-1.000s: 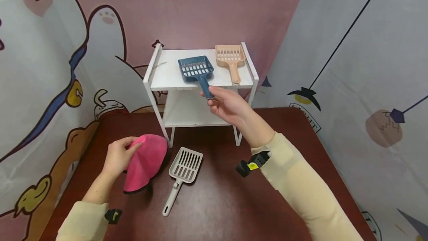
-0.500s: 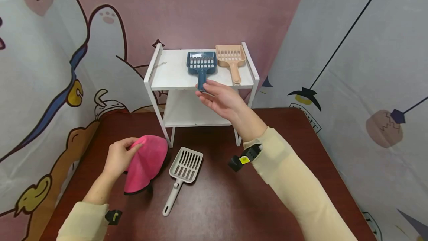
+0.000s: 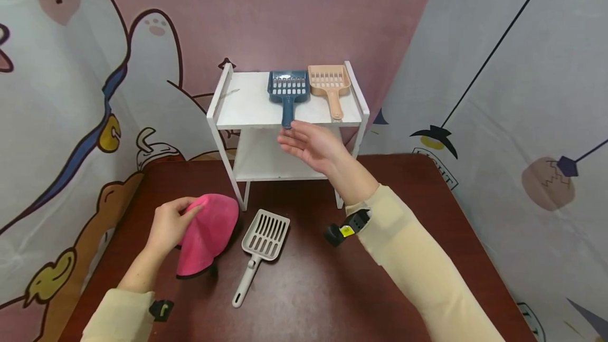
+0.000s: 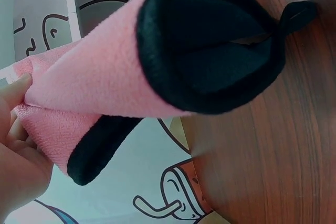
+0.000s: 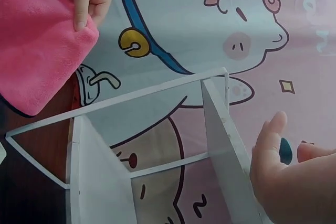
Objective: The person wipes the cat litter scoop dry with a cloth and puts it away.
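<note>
Standing by, I find the two hands well apart. The left hand (image 3: 168, 223) pinches a pink cloth (image 3: 209, 231) between thumb and fingers, above the surface (image 3: 361, 289). The right hand (image 3: 315, 146) has its fingers extended and its thumb clear of them, at the handle end of a blue scoop (image 3: 288, 94); contact with the handle cannot be confirmed.

The blue scoop lies on the top of a white rack (image 3: 247, 110), its handle projecting past the front edge. Just beside it, on the rack's right side, lies a peach scoop (image 3: 329, 86). A grey scoop (image 3: 266, 236) lies on the surface in front of the rack, near the cloth.

The head view shows the cloth's pink face and a thin dark edge. The left wrist view alone discloses a wide black trim, a dark inner side curled into a cone, and a black loop (image 4: 296, 17). The right wrist view reduces the blue scoop to a rounded handle end seen in the gap between thumb and fingers, but it exposes the rack's side frame; all three scoops are seen in full only from the head.
</note>
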Demonstrator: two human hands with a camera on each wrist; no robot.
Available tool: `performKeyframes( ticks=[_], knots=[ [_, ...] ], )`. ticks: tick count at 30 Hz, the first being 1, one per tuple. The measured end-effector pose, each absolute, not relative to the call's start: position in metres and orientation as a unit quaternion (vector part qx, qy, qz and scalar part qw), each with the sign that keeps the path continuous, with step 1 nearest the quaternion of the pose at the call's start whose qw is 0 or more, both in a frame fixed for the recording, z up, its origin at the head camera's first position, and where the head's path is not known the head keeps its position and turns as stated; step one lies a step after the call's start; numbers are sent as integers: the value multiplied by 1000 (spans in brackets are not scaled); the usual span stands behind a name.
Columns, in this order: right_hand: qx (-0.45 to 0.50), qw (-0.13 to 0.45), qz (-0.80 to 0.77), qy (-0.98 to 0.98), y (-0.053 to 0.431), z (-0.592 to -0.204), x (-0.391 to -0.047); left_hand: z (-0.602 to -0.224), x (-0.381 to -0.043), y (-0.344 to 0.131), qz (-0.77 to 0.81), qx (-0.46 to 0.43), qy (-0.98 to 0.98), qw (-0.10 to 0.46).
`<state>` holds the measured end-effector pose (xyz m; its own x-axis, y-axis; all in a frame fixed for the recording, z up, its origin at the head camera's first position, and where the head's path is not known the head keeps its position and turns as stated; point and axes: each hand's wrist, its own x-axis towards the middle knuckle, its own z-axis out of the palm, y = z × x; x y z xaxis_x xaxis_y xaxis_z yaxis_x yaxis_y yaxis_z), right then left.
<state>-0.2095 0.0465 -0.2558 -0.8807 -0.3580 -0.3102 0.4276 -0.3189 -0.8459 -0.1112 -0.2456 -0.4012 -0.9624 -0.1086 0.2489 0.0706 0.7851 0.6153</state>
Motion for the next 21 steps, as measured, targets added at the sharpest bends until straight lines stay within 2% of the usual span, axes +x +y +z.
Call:
performKeyframes(
  ticks=[13,21],
  knots=[
    [59,255,-840,475,50,-254,-212,-402,-110,-245,-332,13,-934,128],
    [71,242,-867,430,55,-250,-214,-401,-111,-245,-331,12,-934,131]
  ],
)
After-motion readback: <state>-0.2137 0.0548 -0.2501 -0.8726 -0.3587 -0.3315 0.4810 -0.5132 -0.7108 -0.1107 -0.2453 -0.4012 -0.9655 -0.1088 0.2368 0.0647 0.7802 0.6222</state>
